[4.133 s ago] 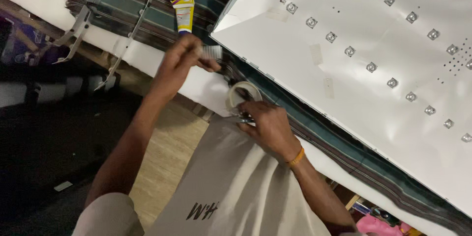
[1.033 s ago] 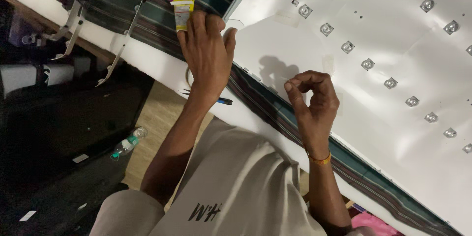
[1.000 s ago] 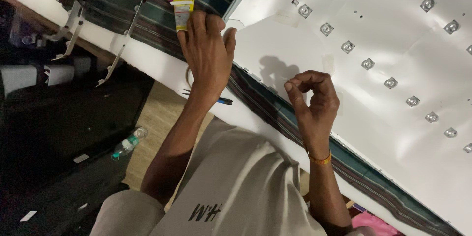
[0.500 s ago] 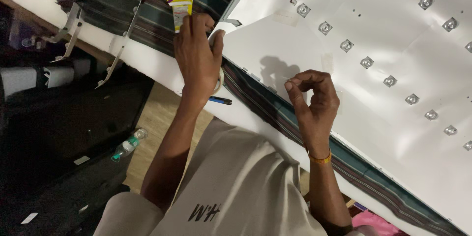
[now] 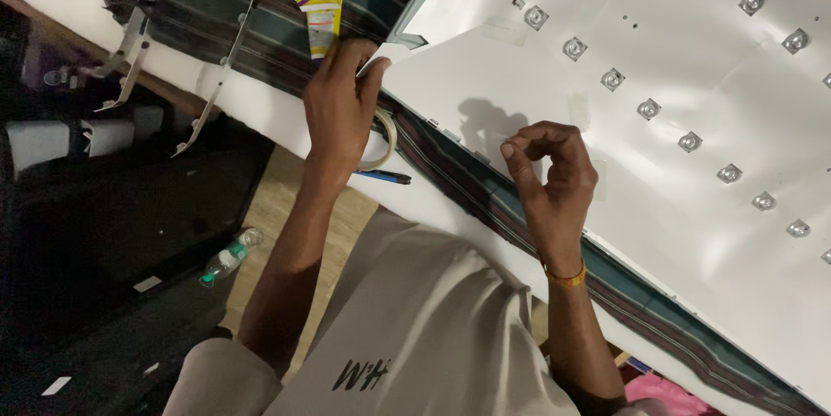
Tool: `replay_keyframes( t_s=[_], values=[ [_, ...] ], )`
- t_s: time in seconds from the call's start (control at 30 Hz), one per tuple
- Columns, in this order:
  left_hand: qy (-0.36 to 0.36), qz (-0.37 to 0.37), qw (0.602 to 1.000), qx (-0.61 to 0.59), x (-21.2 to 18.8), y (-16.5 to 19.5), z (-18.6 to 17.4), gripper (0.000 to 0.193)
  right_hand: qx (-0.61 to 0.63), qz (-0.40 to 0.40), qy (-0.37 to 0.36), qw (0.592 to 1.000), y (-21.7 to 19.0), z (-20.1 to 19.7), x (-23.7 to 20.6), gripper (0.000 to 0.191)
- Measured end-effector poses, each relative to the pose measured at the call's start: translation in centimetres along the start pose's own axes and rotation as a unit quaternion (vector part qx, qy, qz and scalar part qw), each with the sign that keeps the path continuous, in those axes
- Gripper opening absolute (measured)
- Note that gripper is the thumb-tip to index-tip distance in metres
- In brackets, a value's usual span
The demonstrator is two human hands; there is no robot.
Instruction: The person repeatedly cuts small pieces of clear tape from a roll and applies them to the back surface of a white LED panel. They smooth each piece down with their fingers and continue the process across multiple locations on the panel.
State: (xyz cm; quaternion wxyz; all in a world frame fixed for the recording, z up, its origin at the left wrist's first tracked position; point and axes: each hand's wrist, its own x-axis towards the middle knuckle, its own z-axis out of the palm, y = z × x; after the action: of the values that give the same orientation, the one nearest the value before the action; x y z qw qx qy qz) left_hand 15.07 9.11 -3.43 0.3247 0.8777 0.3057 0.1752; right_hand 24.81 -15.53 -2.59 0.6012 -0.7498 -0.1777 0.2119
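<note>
a makeshift screen repair bench

an opened display backlight panel (image 5: 658, 61) with rows of small round lenses lies on a striped cloth (image 5: 260, 9) over a padded surface; loose light strips (image 5: 138, 26), a glue tube box (image 5: 322, 18), tape roll (image 5: 381, 139) lie about

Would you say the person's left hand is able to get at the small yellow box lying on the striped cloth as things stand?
Probably yes. The left hand rests at the white sheet's corner, its fingertips right beside the yellow box, and nothing lies between them on the striped cloth.
</note>
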Motion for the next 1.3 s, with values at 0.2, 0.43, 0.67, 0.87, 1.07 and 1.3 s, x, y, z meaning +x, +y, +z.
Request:
replay_keyframes(
  t_s=[0.2,0.43,0.67,0.87,1.07,1.3],
  values=[
    [0.066,0.068,0.993,-0.074,-0.4,0.7,-0.5,0.011,0.000,-0.007,0.004,1.000,-0.4,0.1,0.0,0.022],
    [-0.157,-0.148,0.874,-0.435,-1.5,3.7,-1.6,0.017,0.196,0.067,0.028,0.978,-1.9,0.3,-0.3,0.031],
    [-0.206,-0.141,0.870,-0.425,-3.3,6.6,0.5,0.020,0.335,0.095,0.008,0.938,-2.4,0.3,0.3,0.050],
    [-0.187,-0.117,0.851,-0.476,-4.4,7.4,1.8,0.020,0.341,0.061,-0.011,0.938,-2.8,-0.2,-0.3,0.067],
    [-0.176,-0.129,0.844,-0.490,-4.9,7.8,2.1,0.019,0.374,0.070,-0.032,0.924,-2.9,-0.5,-0.6,0.076],
    [-0.173,-0.102,0.851,-0.485,-5.2,8.2,1.9,0.020,0.409,0.078,-0.049,0.908,-2.3,-0.3,-0.6,0.078]
  ],
)
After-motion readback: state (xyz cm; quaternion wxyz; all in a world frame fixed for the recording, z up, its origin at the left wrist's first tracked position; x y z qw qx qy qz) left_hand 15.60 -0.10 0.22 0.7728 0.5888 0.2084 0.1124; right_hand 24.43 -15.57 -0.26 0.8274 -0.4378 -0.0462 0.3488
